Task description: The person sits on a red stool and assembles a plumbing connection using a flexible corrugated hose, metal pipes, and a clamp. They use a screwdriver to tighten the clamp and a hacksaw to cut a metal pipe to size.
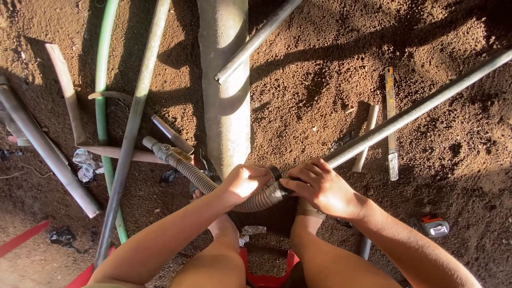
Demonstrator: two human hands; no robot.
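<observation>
On the dirt, both hands' fingers grip the corrugated hose (213, 186): left hand (242, 184), right hand (322, 188).

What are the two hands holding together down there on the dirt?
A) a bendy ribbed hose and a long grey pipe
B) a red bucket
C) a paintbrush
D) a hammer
A: the left hand grips the ribbed flexible hose, and the right hand closes on its end, where the long grey pipe meets it.
</observation>
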